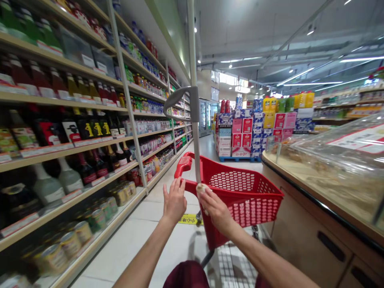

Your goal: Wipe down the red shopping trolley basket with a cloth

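A red plastic shopping cart stands in front of me, with perforated sides and a red handle at its left. My left hand is at the near end of the cart, fingers apart and fingertips touching or close to the red rim. In my right hand is a crumpled whitish cloth, pressed against the cart's rim. A grey pole rises from the cart beside the cloth, with a grey loop-shaped grip partway up.
Shelves of bottles and cans run along the left. To the right is a wooden counter with clear plastic covers. Stacked drink cartons stand ahead. A yellow floor sticker lies on the white tiles.
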Motion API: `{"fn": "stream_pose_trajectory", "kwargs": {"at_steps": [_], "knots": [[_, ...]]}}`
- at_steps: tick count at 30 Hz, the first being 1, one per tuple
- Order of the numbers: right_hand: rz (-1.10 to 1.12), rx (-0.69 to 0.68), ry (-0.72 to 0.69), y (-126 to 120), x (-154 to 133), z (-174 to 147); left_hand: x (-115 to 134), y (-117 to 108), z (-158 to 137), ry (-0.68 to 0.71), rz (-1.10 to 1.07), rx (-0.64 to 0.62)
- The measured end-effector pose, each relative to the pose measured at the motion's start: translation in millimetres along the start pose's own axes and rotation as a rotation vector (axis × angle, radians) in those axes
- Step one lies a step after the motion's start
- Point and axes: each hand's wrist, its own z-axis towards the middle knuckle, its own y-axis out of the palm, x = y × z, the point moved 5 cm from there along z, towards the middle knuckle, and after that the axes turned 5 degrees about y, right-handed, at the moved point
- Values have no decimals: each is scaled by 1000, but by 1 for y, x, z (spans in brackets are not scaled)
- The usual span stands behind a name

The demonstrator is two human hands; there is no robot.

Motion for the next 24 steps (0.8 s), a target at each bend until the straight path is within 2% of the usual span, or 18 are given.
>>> {"fn": "stream_pose_trajectory", "kwargs": {"at_steps": [2, 3, 7, 9, 10, 12, 14, 16, 18, 19, 21, 24], "knots": [[-4, 27, 7, 1, -1, 5, 4, -2, 1, 13, -6, 7], [-6, 28, -5, 5, -2, -2, 6, -3, 1, 19, -11, 8], [-86, -19, -87, 24, -1, -56, 13, -7, 0, 35, -49, 23], [-131, 36, -60, 12, 0, -59, 16, -9, 2, 35, -84, 40], [-135, 96, -29, -3, -2, -48, 16, -9, 4, 25, -104, 49], [-111, 263, -1, -45, -12, -4, 16, -9, 10, -16, -147, 62], [-85, 411, -92, -92, -30, 55, 16, -7, 18, -29, -196, 41], [-121, 494, -169, -129, -41, 109, 21, -3, 25, 16, -247, -13], [-231, 463, -206, -143, -40, 140, 26, 0, 29, 57, -274, -56], [-296, 407, -233, -142, -37, 143, 29, 0, 29, 56, -275, -55], [-412, 232, -318, -125, -27, 128, 33, -2, 28, 33, -265, -14], [-515, -43, -487, -99, -15, 86, 43, -8, 22, 33, -261, 53]]}}
